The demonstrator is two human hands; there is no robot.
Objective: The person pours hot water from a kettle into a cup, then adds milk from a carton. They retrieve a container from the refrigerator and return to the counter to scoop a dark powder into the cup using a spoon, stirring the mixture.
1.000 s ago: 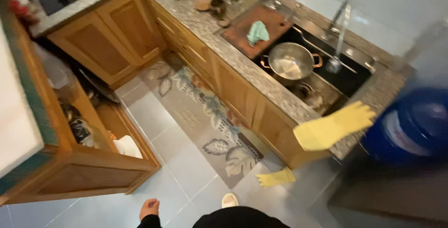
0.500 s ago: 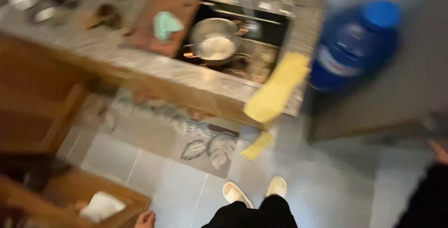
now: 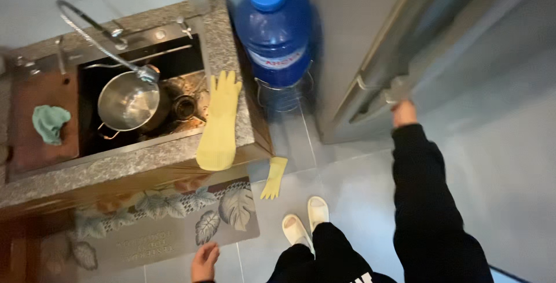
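- Nearest to me, the person's left hand (image 3: 204, 261) is hanging low by their side over the leaf-patterned mat (image 3: 168, 225), fingers loose and apart, holding nothing
- Their pale slippers (image 3: 307, 222) are standing side by side on the tiled floor (image 3: 347, 179), toes pointing toward the tall grey door (image 3: 370, 45)
- One yellow rubber glove (image 3: 273, 177) is lying on the floor just beside the corner of the cabinet, near the slippers, where a step forward could catch it
- The right arm in its dark sleeve (image 3: 425, 202) is stretching forward and up, nearly straight, wrist leading
- The right hand (image 3: 403, 111) is closing on the door handle (image 3: 382, 95); the fingers are curling over the bar, though blur is keeping me from telling how firm the clamp is
- To my eye the pull is going to go best with a full wrap on the bar, the elbow drawing back in line with the swing, and the feet staying clear of the door's edge and of that dropped glove
- On the counter (image 3: 226, 34) a second yellow glove (image 3: 220, 122) is draping over the stone edge beside the sink (image 3: 174, 57)
- In the sink a steel pot (image 3: 128, 103) is sitting under the faucet (image 3: 92, 28), with a teal cloth (image 3: 50, 122) resting on a wooden board to the left
- Farthest back, a big blue water jug (image 3: 275, 28) is standing between the counter and the door, close to the door's swing
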